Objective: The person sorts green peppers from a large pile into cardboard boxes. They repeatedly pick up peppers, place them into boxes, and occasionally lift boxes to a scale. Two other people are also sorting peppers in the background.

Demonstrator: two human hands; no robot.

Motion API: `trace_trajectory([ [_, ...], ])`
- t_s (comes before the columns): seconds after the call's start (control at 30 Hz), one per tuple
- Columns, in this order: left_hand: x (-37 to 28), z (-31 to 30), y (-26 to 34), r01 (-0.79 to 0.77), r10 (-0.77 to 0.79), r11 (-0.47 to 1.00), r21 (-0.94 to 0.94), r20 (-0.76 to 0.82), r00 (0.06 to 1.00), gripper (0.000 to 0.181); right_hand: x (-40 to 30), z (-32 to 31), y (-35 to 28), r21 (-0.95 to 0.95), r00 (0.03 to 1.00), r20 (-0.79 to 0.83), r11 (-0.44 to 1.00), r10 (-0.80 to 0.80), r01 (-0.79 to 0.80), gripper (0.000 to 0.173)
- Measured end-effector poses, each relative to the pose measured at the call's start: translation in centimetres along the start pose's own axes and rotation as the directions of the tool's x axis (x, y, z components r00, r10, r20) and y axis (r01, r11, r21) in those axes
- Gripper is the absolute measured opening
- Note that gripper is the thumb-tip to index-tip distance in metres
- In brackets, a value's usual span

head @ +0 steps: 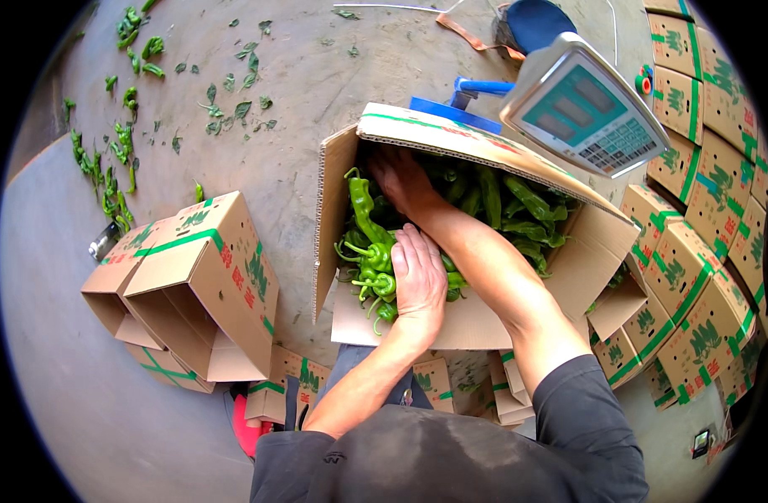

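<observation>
An open cardboard box [600, 264] full of long green peppers [487, 195] stands before me on what appears to be a weighing scale, whose display head [588, 110] rises behind it. My left hand [421, 273] lies flat on a bunch of bright green peppers [376, 258] at the box's near left side, its fingers close together. Deeper inside, at the far left corner, is my right hand [399, 176], crossing over beyond the left one; its fingertips are in shadow among darker peppers, so its grip is hidden.
Open cardboard boxes [233, 302] stand at the left. Taped, printed boxes [676, 270] are stacked along the right. Loose peppers [123, 144] and leaves [242, 110] lie on the concrete floor. A blue round stool seat [538, 25] is behind the display, and more boxes [299, 371] lie near my legs.
</observation>
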State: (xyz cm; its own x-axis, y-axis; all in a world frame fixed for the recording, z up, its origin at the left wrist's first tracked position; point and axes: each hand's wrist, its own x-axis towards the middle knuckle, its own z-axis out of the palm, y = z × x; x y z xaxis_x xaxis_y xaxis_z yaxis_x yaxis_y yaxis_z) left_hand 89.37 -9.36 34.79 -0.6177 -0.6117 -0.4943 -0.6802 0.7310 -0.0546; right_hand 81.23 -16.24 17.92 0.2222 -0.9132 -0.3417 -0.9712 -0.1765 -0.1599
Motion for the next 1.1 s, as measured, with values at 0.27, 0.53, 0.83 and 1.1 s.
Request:
trace_trajectory([
  [0.27, -1.0, 0.1, -0.8, 0.021, -0.032, 0.991, -0.129, -0.083, 0.996, 0.05, 4.5, -2.0, 1.9, 0.053, 0.912, 0.245, 0.944, -0.329, 0.326, 0.058],
  [0.53, -0.7, 0.3, -1.1, -0.026, 0.013, 0.988, -0.154, -0.086, 0.996, 0.051, 4.3, 2.8, 0.1, 0.312, 0.78, 0.58, 0.948, -0.235, 0.053, 0.062],
  [0.83, -1.5, 0.6, -1.3, -0.069, 0.058, 0.988, -0.139, -0.076, 0.995, 0.059, 1.8, 4.9, -3.0, 0.289, 0.963, 0.26, 0.946, 0.072, -0.149, 0.054],
  [1.1, -2.4, -0.1, -1.1, -0.098, 0.087, 0.986, -0.133, -0.086, 0.993, 0.05, -1.6, 2.4, -2.2, 0.047, 0.927, 0.359, 0.994, -0.111, 0.101, 0.027],
])
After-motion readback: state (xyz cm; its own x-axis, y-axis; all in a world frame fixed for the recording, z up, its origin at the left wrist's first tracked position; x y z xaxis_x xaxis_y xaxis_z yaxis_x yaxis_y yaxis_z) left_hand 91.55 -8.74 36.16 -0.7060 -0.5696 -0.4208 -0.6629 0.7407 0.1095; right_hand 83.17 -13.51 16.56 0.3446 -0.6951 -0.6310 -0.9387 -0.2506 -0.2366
